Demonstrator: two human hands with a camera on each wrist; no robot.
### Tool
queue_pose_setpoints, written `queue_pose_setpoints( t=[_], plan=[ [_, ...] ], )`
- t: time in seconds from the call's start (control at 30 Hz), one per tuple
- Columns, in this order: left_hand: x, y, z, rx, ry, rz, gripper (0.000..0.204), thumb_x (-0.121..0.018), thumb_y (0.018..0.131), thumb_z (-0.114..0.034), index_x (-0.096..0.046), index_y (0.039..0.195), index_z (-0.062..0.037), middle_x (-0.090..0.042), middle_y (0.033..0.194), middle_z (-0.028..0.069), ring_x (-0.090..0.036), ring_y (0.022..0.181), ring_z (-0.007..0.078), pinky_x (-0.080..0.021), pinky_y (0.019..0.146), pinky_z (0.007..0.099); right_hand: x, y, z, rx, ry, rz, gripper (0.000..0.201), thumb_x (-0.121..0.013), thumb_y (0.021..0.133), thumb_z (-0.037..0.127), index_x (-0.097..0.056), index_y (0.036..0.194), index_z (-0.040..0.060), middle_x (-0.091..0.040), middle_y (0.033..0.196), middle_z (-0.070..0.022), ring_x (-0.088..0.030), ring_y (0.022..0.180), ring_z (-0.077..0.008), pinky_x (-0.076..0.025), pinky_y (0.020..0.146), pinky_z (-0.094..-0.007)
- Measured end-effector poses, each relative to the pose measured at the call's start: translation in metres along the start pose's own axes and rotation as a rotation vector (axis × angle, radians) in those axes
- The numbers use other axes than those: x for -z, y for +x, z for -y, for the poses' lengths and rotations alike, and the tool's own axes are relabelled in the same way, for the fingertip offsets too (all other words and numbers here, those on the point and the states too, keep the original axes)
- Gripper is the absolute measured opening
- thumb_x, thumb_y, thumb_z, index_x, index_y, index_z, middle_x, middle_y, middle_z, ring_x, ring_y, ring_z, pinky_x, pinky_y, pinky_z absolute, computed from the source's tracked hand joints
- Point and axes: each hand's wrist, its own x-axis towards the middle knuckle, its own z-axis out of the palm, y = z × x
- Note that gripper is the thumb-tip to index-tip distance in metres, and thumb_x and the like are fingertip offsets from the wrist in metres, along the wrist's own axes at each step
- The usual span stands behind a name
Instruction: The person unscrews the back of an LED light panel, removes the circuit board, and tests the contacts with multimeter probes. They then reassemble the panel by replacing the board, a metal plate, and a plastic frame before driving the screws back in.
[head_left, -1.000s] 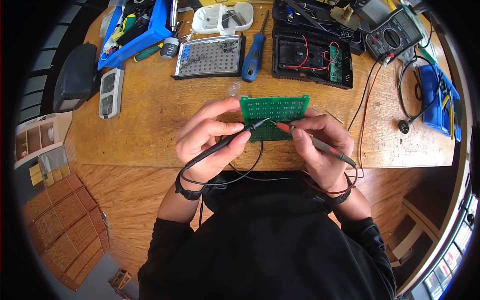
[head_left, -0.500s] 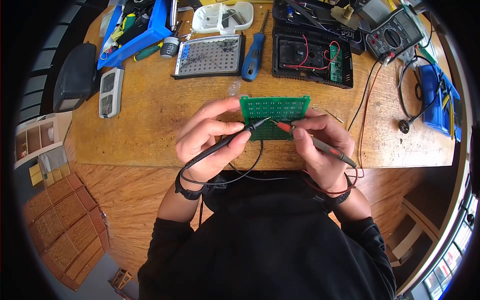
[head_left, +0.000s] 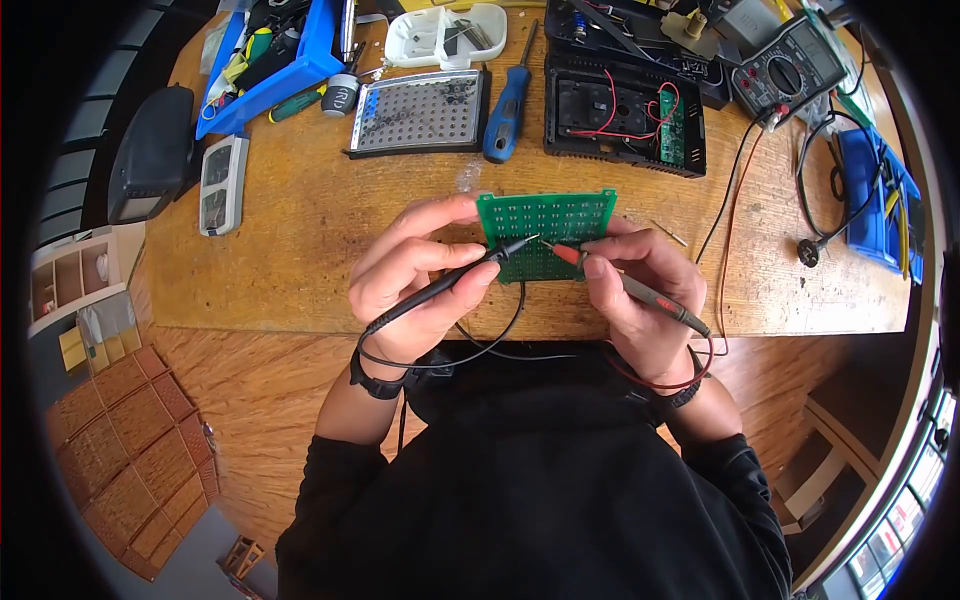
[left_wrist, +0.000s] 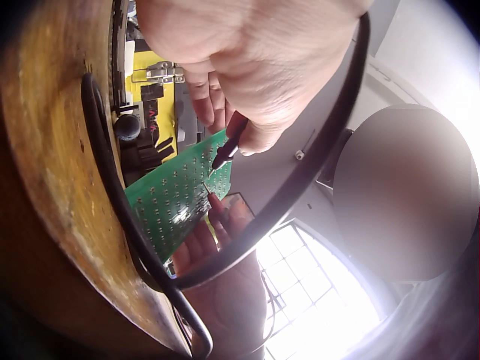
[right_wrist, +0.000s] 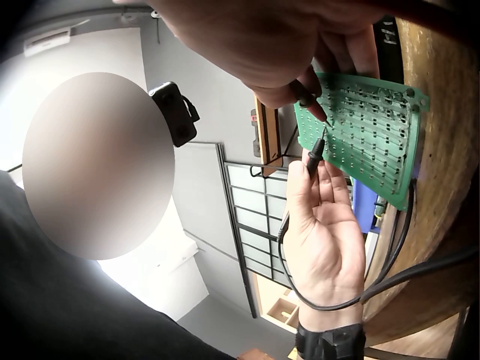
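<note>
A green circuit board [head_left: 548,213] stands tilted up between both hands over the table's front, its solder side facing the person. My left hand [head_left: 412,285] pinches a black test probe [head_left: 430,291] between thumb and index finger, while its other fingers reach to the board's left edge. Between thumb and fingers, my right hand [head_left: 655,300] holds a grey test probe with a red tip [head_left: 567,254]; its fingers pass behind the board's right edge. Both metal tips meet the board's solder points close together near the middle, as the right wrist view shows on the board [right_wrist: 367,135].
A multimeter [head_left: 788,78] with black and red leads lies at the back right. Behind the board are an opened black housing [head_left: 625,115] with red wires, a blue screwdriver [head_left: 507,115] and a bit tray [head_left: 420,112]. Blue bins [head_left: 880,195] flank the wooden table [head_left: 270,270].
The board and both hands have drifted very slightly left together. Both probe tips stay at the middle of the board, and the grips are the same.
</note>
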Motion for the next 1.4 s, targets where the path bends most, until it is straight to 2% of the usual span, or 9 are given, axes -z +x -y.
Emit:
queue_pose_setpoints(
  t=[0.07, 0.27, 0.33, 0.43, 1.07, 1.13, 1.4],
  plan=[
    [0.0002, 0.0004, -0.0021, 0.076, -0.045, -0.004, 0.026, -0.092, 0.080, 0.007, -0.076, 0.101, 0.0042, -0.074, 0.132, 0.0269, -0.077, 0.114, 0.0299, -0.065, 0.086, 0.0354, 0.0003, -0.0002, 0.0005, 0.004, -0.007, 0.001, 0.014, -0.080, 0.099, 0.004, -0.074, 0.104, -0.0066, -0.080, 0.119, -0.0243, -0.080, 0.103, -0.0221, -0.062, 0.093, -0.0340],
    [-0.0004, 0.0001, 0.0003, 0.050, -0.059, -0.009, 0.026, -0.093, 0.080, 0.007, -0.076, 0.101, 0.0047, -0.073, 0.132, 0.0272, -0.077, 0.114, 0.0299, -0.066, 0.085, 0.0346, 0.0035, 0.0003, 0.0000, 0.006, -0.088, 0.000, 0.015, -0.082, 0.099, 0.008, -0.076, 0.103, -0.0048, -0.084, 0.106, -0.0195, -0.078, 0.104, -0.0206, -0.061, 0.097, -0.0356],
    [-0.0008, -0.0001, 0.0000, 0.054, -0.069, -0.013, 0.026, -0.092, 0.081, 0.007, -0.076, 0.101, 0.0048, -0.073, 0.132, 0.0273, -0.077, 0.114, 0.0300, -0.066, 0.086, 0.0348, 0.0062, 0.0010, 0.0003, 0.037, -0.141, 0.086, 0.010, -0.072, 0.103, -0.002, -0.068, 0.104, -0.0102, -0.074, 0.112, -0.0214, -0.074, 0.104, -0.0230, -0.066, 0.100, -0.0433],
    [-0.0011, -0.0001, 0.0003, 0.058, -0.076, -0.018, 0.026, -0.092, 0.081, 0.007, -0.076, 0.101, 0.0050, -0.073, 0.132, 0.0276, -0.077, 0.114, 0.0306, -0.065, 0.087, 0.0357, 0.0048, 0.0009, 0.0005, 0.029, -0.112, 0.074, 0.010, -0.072, 0.103, -0.002, -0.068, 0.104, -0.0101, -0.074, 0.111, -0.0216, -0.074, 0.104, -0.0232, -0.066, 0.100, -0.0433],
    [-0.0010, -0.0010, -0.0003, 0.068, -0.083, -0.020, 0.026, -0.091, 0.080, 0.009, -0.075, 0.100, 0.0056, -0.074, 0.132, 0.0283, -0.076, 0.116, 0.0323, -0.064, 0.092, 0.0381, 0.0006, 0.0018, 0.0060, 0.001, -0.044, 0.059, 0.010, -0.074, 0.102, -0.002, -0.069, 0.105, -0.0097, -0.074, 0.112, -0.0210, -0.075, 0.103, -0.0238, -0.065, 0.098, -0.0404],
    [-0.0011, -0.0010, -0.0005, 0.061, -0.065, -0.019, 0.026, -0.091, 0.080, 0.009, -0.075, 0.100, 0.0056, -0.073, 0.132, 0.0284, -0.077, 0.116, 0.0323, -0.064, 0.092, 0.0380, 0.0002, 0.0005, 0.0015, 0.003, 0.009, 0.009, 0.014, -0.081, 0.098, 0.001, -0.075, 0.107, -0.0074, -0.079, 0.120, -0.0232, -0.080, 0.105, -0.0229, -0.062, 0.092, -0.0334],
    [0.0006, -0.0007, -0.0006, 0.032, -0.042, -0.011, 0.026, -0.092, 0.081, 0.009, -0.075, 0.100, 0.0057, -0.073, 0.132, 0.0288, -0.077, 0.115, 0.0328, -0.064, 0.091, 0.0376, -0.0014, -0.0004, 0.0011, -0.012, 0.036, 0.007, 0.013, -0.081, 0.098, 0.000, -0.076, 0.107, -0.0077, -0.079, 0.121, -0.0232, -0.080, 0.105, -0.0241, -0.063, 0.092, -0.0342]
  ],
)
